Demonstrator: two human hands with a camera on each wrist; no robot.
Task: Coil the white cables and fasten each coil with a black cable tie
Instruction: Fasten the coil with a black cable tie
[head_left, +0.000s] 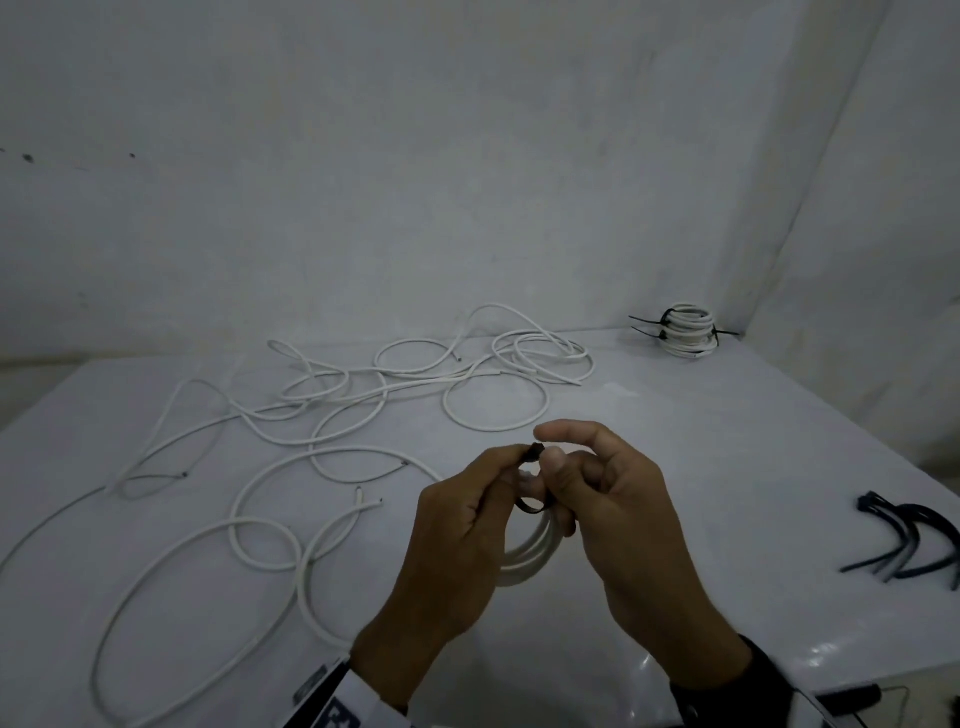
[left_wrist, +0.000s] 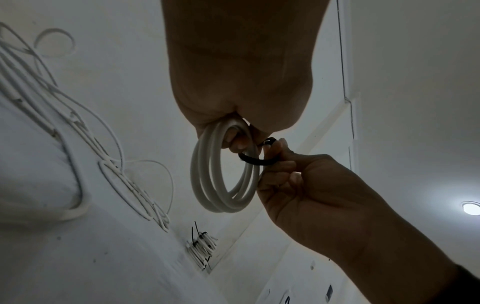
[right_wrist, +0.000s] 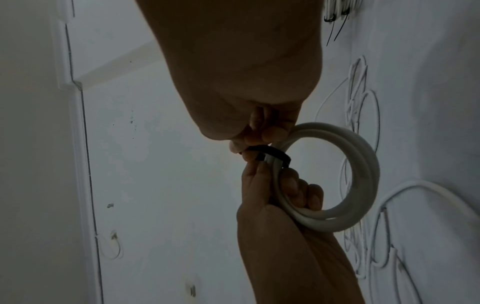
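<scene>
Both hands are holding a small white coil (head_left: 535, 552) in the air above the near middle of the table (head_left: 701, 441). The left hand (head_left: 457, 535) is gripping the coil with fingers curled through its ring, and the right hand (head_left: 618, 509) is pinching a black tie (head_left: 532, 506) that is looping around the coil's upper strands. In the left wrist view the coil (left_wrist: 223, 170) is hanging on edge, its ring upright with the opening facing sideways, and the tie (left_wrist: 255, 160) is running across the strands toward the right hand (left_wrist: 311, 189). In the right wrist view the tie (right_wrist: 270, 154) is wrapping the bundle (right_wrist: 337, 174) just beside the left hand's fingertips (right_wrist: 293, 183), with its square head lying at the thumb of the left hand (right_wrist: 280, 216). Loose cables (head_left: 322, 410) are sprawling in open loops over the left and far parts of the table. A stack of tied coils (head_left: 685, 332) is sitting at the far right corner, the tie tails pointing out to both sides. Spare ties (head_left: 904, 540) are lying in a fan near the right edge. No readable writing is showing in any view.
</scene>
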